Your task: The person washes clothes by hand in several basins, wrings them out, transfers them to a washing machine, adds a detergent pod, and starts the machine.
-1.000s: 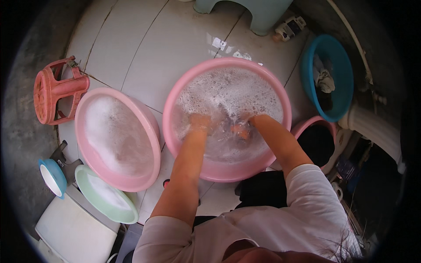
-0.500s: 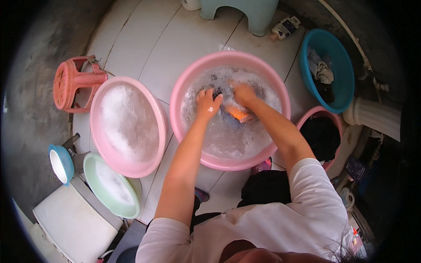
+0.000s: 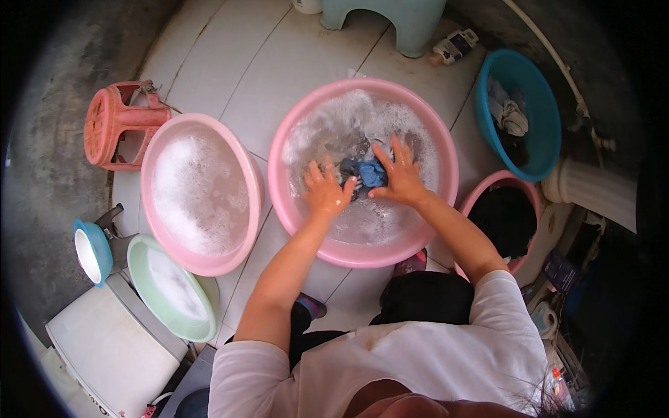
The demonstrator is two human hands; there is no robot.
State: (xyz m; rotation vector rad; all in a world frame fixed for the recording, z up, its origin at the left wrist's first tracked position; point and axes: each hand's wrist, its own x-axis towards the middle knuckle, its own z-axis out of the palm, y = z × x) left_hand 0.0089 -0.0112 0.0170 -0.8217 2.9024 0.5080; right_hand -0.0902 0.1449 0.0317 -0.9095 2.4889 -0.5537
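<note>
A large pink basin (image 3: 446, 209) of soapy water stands on the floor in front of me. In its middle, a wet bundle of blue and dark cloth (image 3: 372, 173) lies partly under the water. My left hand (image 3: 327, 188) is at the bundle's left, fingers spread and thumb beside the cloth. On the other side, my right hand (image 3: 402, 174) is also spread, its thumb side close to the blue part. Neither hand grips anything. Murky water and foam hide the bundle's lower part.
To the left stand another pink basin (image 3: 254, 209) with foamy water, a pale green basin (image 3: 139, 279) and a coral stool (image 3: 101, 129). A teal basin (image 3: 486, 125) and a smaller pink basin (image 3: 488, 182) hold cloth at right. A bottle (image 3: 454, 47) lies near a pale blue stool (image 3: 411, 31).
My hands have spread their fingers around the bundle, and my right hand has moved slightly lower. The orange patch is out of sight; blue cloth shows instead. Foam has gathered toward the far side.
</note>
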